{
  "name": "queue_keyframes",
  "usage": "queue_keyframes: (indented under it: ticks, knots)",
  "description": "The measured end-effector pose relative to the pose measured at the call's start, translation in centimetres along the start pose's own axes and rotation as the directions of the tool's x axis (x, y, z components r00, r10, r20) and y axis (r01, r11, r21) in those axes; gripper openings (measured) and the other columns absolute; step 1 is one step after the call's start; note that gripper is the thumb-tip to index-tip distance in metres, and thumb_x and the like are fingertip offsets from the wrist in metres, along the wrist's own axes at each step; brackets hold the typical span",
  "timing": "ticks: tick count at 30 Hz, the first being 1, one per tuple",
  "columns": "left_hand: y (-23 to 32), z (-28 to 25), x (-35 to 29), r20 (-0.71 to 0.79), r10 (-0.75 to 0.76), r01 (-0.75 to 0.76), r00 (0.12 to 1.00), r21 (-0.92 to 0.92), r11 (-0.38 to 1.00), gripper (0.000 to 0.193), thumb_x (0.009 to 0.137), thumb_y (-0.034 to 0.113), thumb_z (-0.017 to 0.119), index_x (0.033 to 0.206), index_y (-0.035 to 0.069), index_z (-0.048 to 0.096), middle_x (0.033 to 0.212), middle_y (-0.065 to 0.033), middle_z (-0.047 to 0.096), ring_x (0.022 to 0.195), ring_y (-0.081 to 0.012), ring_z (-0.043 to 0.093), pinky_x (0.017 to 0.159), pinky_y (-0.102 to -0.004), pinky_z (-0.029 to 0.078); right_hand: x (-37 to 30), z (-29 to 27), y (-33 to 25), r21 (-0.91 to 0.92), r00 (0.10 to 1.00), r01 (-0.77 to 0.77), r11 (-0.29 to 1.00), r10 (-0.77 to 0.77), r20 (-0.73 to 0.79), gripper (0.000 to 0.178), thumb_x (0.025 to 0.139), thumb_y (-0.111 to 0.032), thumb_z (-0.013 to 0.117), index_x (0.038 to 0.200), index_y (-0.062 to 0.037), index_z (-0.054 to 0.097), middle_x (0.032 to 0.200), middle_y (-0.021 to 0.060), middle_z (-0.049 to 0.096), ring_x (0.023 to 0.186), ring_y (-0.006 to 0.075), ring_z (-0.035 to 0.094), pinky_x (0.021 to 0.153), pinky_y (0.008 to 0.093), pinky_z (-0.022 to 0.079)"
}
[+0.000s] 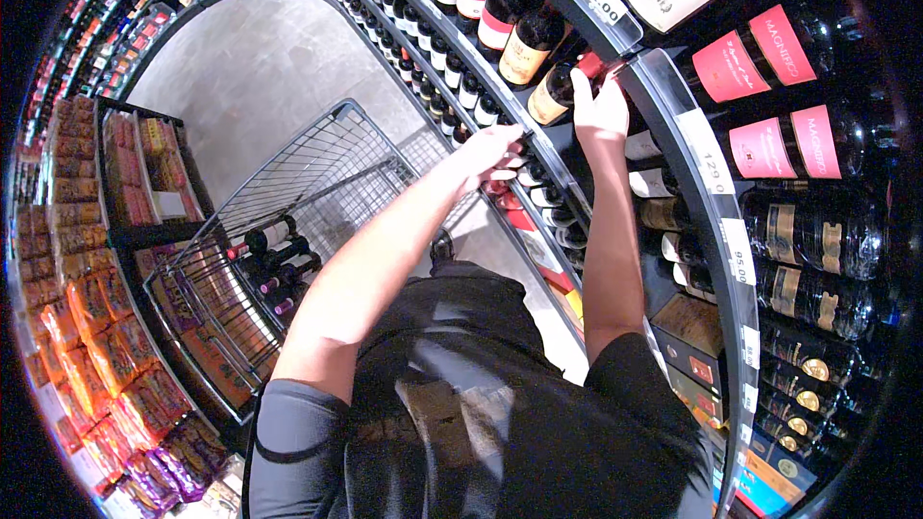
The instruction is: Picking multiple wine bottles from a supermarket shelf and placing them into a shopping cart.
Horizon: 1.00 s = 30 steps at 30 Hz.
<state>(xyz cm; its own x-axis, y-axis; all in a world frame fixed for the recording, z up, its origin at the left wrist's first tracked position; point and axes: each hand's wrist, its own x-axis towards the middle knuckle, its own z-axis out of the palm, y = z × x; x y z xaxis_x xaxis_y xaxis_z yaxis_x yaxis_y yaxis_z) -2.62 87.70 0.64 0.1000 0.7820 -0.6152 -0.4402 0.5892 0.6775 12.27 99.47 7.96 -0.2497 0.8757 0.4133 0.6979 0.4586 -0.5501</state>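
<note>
On the middle shelf, my right hand [603, 115] has its fingers closed around the red-capped neck of a dark wine bottle [551, 96] with a cream label. The bottle leans among others in the row. My left hand [488, 156] is lower and to the left, beside the front edge of that shelf. Its fingers are loosely bent and apart, and no object shows in them. Next to the held bottle stands another dark wine bottle [524, 56] with an orange-cream label.
A wire shopping cart [351, 115] stands to my left, with several wine bottles [274, 240] lying in it. Bottles with pink labels [760, 58] fill the upper shelf at right, behind a curved price rail [707, 149]. Packaged goods [91, 327] stack up at far left.
</note>
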Motion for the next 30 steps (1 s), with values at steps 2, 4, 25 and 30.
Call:
queue_keyframes:
  ticks: [2, 4, 25, 30]
  knots:
    - [1.6, 1.7, 0.2, 0.005, 0.005, -0.005, 1.0, -0.032, 0.999, 0.045, 0.099, 0.043, 0.052, 0.13, 0.011, 0.051, 0.114, -0.0088, 0.058, 0.099, -0.0219, 0.061, 0.082, -0.0381, 0.056, 0.0, -0.9, -0.9, 0.023, 0.997, -0.056, 0.998, 0.054, 0.06, 0.051, 0.095, -0.039, 0.058, 0.126, 0.0007, 0.054, 0.12, 0.0257, 0.059, 0.113, 0.042, 0.054, 0.099, 0.0421, 0.041]
    - [2.5, 3.0, 0.7, 0.007, -0.019, 0.02, 1.0, -0.201, 0.979, 0.05, 0.1, 0.046, 0.049, 0.136, 0.012, 0.046, 0.11, -0.0096, 0.056, 0.102, -0.0275, 0.062, 0.084, -0.0414, 0.058, 0.2, -0.8, -0.7, 0.039, 0.994, -0.066, 0.997, 0.062, 0.086, 0.058, 0.095, -0.043, 0.053, 0.133, 0.0005, 0.048, 0.129, 0.0289, 0.054, 0.12, 0.0458, 0.05, 0.105, 0.0444, 0.037]
    - [6.9, 5.6, 3.4, 0.006, 0.014, -0.014, 1.0, 0.002, 1.0, 0.073, 0.095, 0.066, 0.041, 0.144, 0.012, 0.038, 0.136, -0.0203, 0.05, 0.107, -0.0273, 0.06, 0.085, -0.0425, 0.057, 3.2, 1.7, 3.9, 0.225, 0.995, -0.095, 0.97, 0.084, 0.056, 0.049, 0.088, -0.043, 0.059, 0.122, -0.0073, 0.062, 0.117, 0.0159, 0.066, 0.104, 0.0351, 0.063, 0.095, 0.0416, 0.046]
    - [7.3, 5.0, 3.5, 0.03, -0.027, 0.031, 0.999, -0.142, 0.989, 0.075, 0.096, 0.066, 0.037, 0.149, 0.013, 0.029, 0.145, -0.0269, 0.039, 0.115, -0.0323, 0.058, 0.087, -0.0449, 0.056, 3.4, 0.8, 0.7, 0.161, 0.982, -0.121, 0.98, 0.094, 0.165, 0.044, 0.09, -0.035, 0.059, 0.125, -0.0067, 0.058, 0.127, 0.0178, 0.061, 0.113, 0.0359, 0.059, 0.1, 0.0461, 0.044]
